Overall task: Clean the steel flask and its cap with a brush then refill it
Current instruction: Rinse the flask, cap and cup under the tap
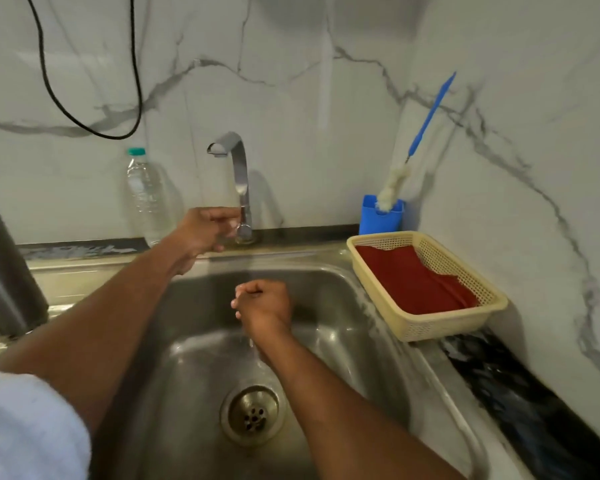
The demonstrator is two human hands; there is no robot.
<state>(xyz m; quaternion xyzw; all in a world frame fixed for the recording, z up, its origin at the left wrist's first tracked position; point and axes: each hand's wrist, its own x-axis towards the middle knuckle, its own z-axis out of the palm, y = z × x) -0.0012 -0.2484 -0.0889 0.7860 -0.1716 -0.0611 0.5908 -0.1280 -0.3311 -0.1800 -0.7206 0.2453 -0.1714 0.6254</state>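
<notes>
— Curled into a loose fist and holding nothing, as far as I can see, that right hand (262, 301) sits over the sink (329, 344) under the thin run of water. Rinsing it, I'd say.

— And the other one?

— Left hand (205, 233) is up at the foot of the tap (240, 188), fingers wrapped round what must be the lever; the knob itself is hidden behind them.

— So where's the flask?

— There's a tall grey steel shape at the left edge (4, 271), cut off by the view; that may be it, but I can't tell. No cap anywhere in sight.

— What should they mind here?

— Keep the flow gentle, I reckon, or it'll splash off the wrist onto the counter. Turn the lever a little at a time.

— And the brush?

— Standing in the blue holder (381, 218) in the far corner, blue handle leaning on the wall, bristles (394, 187) down. Just in front sits the cream basket (454, 323) with a red cloth (413, 282). A clear plastic bottle (146, 199) stands left of the tap by the wall.
</notes>
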